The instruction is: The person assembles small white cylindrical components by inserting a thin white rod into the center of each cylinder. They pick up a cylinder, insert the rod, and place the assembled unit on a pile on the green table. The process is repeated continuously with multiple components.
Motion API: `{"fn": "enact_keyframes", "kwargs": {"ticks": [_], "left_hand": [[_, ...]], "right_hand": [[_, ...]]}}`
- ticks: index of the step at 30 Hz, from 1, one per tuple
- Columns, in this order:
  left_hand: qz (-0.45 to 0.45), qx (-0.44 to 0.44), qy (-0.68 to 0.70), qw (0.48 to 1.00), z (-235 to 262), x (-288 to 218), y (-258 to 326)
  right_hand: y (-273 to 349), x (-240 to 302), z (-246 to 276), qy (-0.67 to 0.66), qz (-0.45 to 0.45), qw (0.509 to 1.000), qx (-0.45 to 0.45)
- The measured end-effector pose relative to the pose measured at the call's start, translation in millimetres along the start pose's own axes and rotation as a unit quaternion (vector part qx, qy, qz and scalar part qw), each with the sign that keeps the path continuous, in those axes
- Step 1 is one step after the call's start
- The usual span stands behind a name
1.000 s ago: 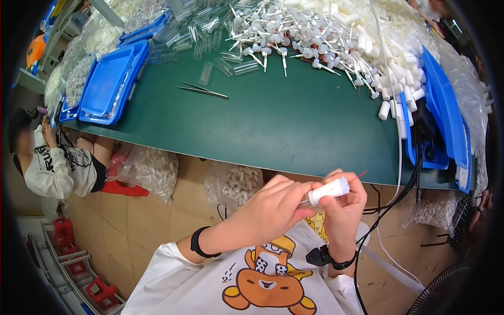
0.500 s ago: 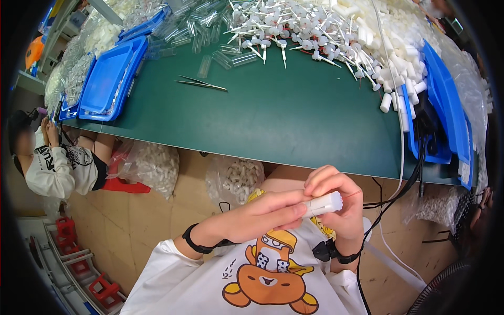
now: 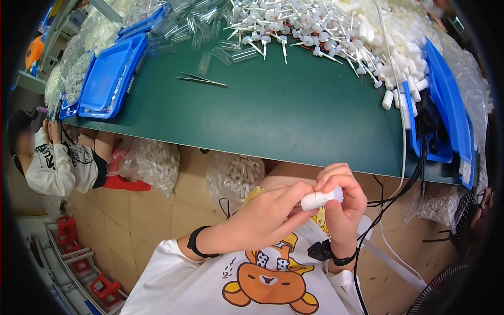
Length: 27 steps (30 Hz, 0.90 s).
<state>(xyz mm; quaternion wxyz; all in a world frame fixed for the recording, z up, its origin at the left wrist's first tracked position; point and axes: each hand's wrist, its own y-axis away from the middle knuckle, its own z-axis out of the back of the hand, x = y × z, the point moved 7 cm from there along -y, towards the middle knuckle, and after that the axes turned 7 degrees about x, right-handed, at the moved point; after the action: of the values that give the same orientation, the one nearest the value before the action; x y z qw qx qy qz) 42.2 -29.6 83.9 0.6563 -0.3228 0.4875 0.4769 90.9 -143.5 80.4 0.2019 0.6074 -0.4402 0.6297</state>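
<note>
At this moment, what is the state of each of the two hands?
Left hand: closed, holding the white cylinder near its left end.
Right hand: closed, holding the same cylinder nearer its right end.

green tabletop [image 3: 252,123]: smooth, satin sheen | tweezers [image 3: 217,83] on it: shiny metal | clear tubes [image 3: 243,55] toward its far side: glossy | blue tray [image 3: 102,79] on its left: smooth plastic | white cylinder [image 3: 315,200] off its near edge: smooth, matt plastic

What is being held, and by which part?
A white cylinder: the right hand grips near its pale lavender end; the left hand is at the other, contact partly hidden.
</note>
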Motion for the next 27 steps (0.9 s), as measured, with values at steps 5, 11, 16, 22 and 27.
{"fn": "enact_keyframes", "kwargs": {"ticks": [5,11,16,22,27], "left_hand": [[0.042,0.106,0.157,0.981,-9,-5,-1],[0.072,0.166,0.297,0.937,-19,6,0],[0.049,0.16,0.27,0.948,-16,0,-1],[0.086,0.183,0.342,0.918,-27,2,2],[0.08,0.151,0.285,0.943,-21,2,0]], "right_hand": [[-1,4,-7,-0.017,0.033,0.999,0.036],[-6,1,-12,-0.088,0.006,0.995,0.048],[-3,-5,-12,-0.176,-0.024,0.982,0.057],[0,-11,-25,-0.278,-0.03,0.958,0.066],[4,-12,-21,-0.19,-0.019,0.981,0.029]]}}
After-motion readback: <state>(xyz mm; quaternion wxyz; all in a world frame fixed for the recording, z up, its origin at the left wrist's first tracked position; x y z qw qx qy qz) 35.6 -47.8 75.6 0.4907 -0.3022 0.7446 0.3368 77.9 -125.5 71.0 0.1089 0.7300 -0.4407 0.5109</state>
